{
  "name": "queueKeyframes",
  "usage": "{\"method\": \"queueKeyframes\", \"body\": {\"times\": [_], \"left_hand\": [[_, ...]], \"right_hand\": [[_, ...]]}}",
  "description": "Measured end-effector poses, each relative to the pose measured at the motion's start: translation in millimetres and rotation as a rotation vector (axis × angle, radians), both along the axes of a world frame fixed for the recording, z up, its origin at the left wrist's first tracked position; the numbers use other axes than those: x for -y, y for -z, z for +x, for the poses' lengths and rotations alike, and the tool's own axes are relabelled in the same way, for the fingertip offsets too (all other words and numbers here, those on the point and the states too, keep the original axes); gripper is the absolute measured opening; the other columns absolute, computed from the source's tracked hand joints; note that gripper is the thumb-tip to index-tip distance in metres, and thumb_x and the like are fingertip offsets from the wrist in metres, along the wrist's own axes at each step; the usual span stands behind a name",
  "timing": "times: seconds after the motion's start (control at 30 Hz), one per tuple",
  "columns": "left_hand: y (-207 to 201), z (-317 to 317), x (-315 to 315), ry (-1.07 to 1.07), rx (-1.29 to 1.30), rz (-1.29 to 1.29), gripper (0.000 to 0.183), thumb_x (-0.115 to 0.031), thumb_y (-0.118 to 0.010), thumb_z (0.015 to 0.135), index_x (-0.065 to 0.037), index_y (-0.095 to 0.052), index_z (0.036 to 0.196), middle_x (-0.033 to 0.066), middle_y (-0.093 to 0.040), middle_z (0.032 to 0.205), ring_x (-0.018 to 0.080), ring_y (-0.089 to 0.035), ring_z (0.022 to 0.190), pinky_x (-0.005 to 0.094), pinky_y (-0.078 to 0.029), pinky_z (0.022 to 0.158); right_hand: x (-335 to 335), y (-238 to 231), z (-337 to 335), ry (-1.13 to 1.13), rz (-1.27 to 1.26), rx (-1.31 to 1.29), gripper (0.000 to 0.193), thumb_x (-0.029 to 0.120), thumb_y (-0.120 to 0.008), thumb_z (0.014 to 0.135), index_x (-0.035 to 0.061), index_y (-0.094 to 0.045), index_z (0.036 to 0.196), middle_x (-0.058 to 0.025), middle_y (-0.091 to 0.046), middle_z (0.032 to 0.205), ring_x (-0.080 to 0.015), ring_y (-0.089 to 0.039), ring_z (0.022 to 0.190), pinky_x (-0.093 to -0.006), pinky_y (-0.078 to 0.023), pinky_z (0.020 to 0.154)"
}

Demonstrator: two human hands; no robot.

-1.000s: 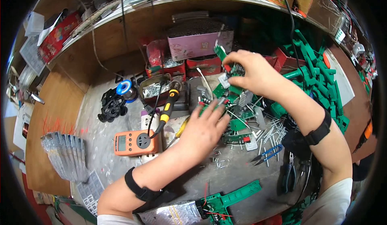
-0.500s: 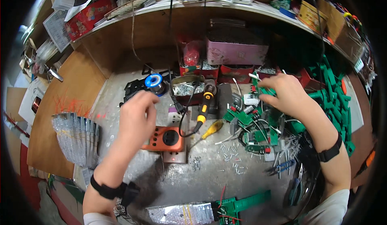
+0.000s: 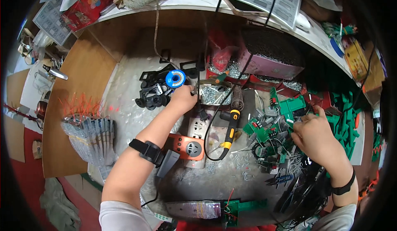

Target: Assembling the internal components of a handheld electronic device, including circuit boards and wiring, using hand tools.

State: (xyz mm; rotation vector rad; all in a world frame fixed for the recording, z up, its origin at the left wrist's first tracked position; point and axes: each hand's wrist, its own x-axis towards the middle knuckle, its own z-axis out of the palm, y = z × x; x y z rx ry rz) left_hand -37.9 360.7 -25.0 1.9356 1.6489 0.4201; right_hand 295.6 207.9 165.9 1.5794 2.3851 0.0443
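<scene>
My left hand (image 3: 184, 99) reaches forward to the solder spool (image 3: 175, 78), which has a blue rim. Its fingers curl against the spool's near side, and the fingertips are partly hidden. To its right stands an open box of small screws (image 3: 214, 94). My right hand (image 3: 313, 128) is over the right-hand heap, its fingers bent and one finger pointing forward. Beneath and beside it lie green circuit boards (image 3: 261, 132) and a green plastic housing (image 3: 291, 106) with wires. A small white tip shows by its thumb; what the fingers hold is hidden.
A yellow-black soldering iron (image 3: 231, 129) rests in a coiled holder beside an orange meter (image 3: 191, 147). Bubble-wrapped bundles (image 3: 89, 138) stand left; another wrapped piece (image 3: 194, 209) lies in front. Pliers (image 3: 279, 180), loose screws and green housings (image 3: 347, 127) are on the right. A shelf (image 3: 165, 5) overhangs.
The view has shifted, moving the bench leftover things rightward in the picture. My left hand has reached forward to the solder spool. My right hand has come back nearer, over the boards.
</scene>
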Motion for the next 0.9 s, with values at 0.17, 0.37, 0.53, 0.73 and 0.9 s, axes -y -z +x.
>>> {"method": "queueKeyframes", "body": {"times": [0.17,0.37,0.53,0.73,0.9], "left_hand": [[-16.4,4.2,9.0,0.004,0.002,-0.01,0.026,-0.021,-0.07,0.083,-0.005,-0.071,0.104,0.024,-0.066,0.076,0.041,-0.065,0.076,0.0448,-0.052,0.071],[-34.8,1.9,22.7,0.057,-0.087,0.067,0.014,-0.008,-0.061,0.076,-0.001,-0.067,0.087,0.0253,-0.066,0.081,0.0422,-0.066,0.081,0.0498,-0.053,0.076],[-34.4,1.8,27.0,0.032,-0.033,0.076,0.016,-0.009,-0.062,0.076,-0.001,-0.066,0.089,0.0248,-0.067,0.081,0.0421,-0.066,0.081,0.0501,-0.053,0.076],[-51.1,-34.4,36.9,-0.134,-0.06,0.093,0.036,-0.007,-0.064,0.076,0.005,-0.065,0.11,0.0278,-0.067,0.092,0.0424,-0.066,0.087,0.0483,-0.053,0.079],[-61.3,-39.7,42.4,-0.205,-0.035,0.049,0.037,-0.006,-0.063,0.077,0.006,-0.064,0.112,0.0279,-0.067,0.088,0.0426,-0.067,0.082,0.0464,-0.054,0.075]], "right_hand": [[-5.8,-3.2,-5.3,-0.016,-0.049,0.022,0.017,0.022,-0.068,0.08,0.0057,-0.066,0.081,-0.0113,-0.062,0.065,-0.03,-0.064,0.079,-0.0572,-0.036,0.103],[-0.8,3.9,-11.0,-0.043,-0.054,0.054,0.017,0.024,-0.067,0.079,0.0075,-0.066,0.083,-0.009,-0.062,0.065,-0.0279,-0.064,0.076,-0.0584,-0.036,0.103],[3.4,7.6,-15.2,-0.081,-0.041,0.028,0.017,0.023,-0.07,0.074,0.0089,-0.064,0.08,-0.008,-0.063,0.066,-0.0266,-0.063,0.07,-0.0503,-0.045,0.088],[0.7,3.8,-24.6,-0.059,-0.064,-0.083,0.013,0.022,-0.069,0.077,0.0108,-0.062,0.077,-0.0038,-0.064,0.076,-0.025,-0.06,0.08,-0.039,-0.044,0.075],[-2.6,-4.8,-22.4,-0.025,-0.07,-0.053,0.015,0.023,-0.07,0.076,0.0104,-0.063,0.08,-0.0036,-0.063,0.083,-0.0238,-0.057,0.087,-0.0378,-0.043,0.077]]}}
